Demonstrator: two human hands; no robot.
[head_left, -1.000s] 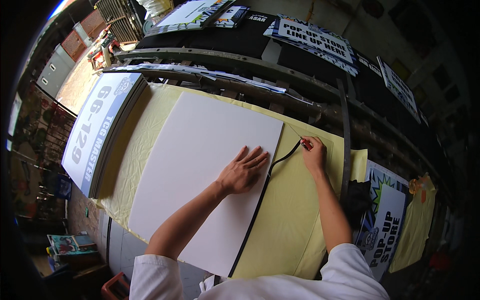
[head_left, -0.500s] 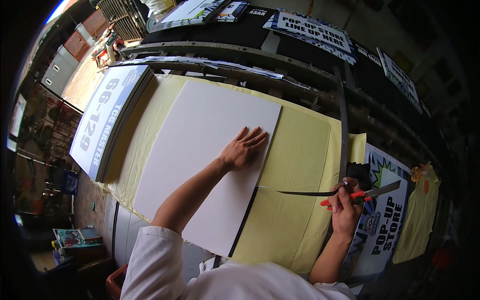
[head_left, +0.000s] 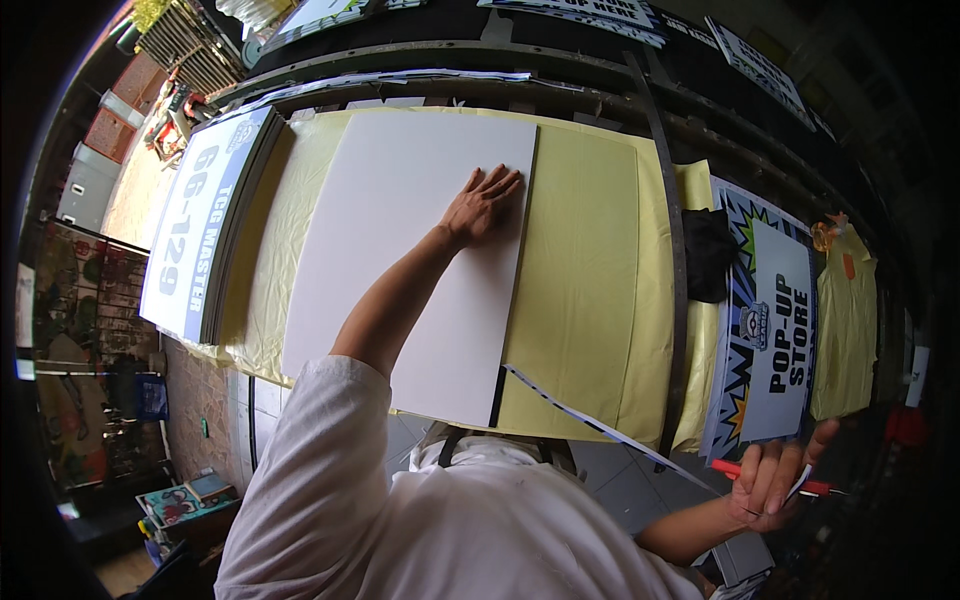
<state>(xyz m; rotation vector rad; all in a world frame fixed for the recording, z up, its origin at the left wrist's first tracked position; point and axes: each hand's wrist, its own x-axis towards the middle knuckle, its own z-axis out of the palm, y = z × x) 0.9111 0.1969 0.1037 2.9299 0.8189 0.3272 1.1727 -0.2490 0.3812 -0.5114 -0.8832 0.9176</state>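
A large white board (head_left: 400, 250) lies on yellow sheeting. My left hand (head_left: 482, 207) presses flat on it near its right edge, fingers spread. Out to the lower right, my right hand (head_left: 772, 480) is closed around a red-handled cutting tool (head_left: 727, 468) and the end of a long thin strip (head_left: 590, 418). Stretched fairly straight, the strip runs from the board's right edge to that hand, its pale side showing. Nearer me than where it leaves the board, the edge (head_left: 497, 400) looks black. The tool's blade is mostly hidden in the dark.
Printed signboards (head_left: 200, 230) are stacked at the left. Another printed sign (head_left: 780, 320) lies at the right, beside a dark cloth (head_left: 706, 255). A long dark metal bar (head_left: 672, 230) crosses the sheeting. More signs (head_left: 575, 12) lie along the far side.
My right hand has moved right and toward me, carrying the tool and drawing out a longer length of strip. My left hand still lies flat on the board. The view has shifted.
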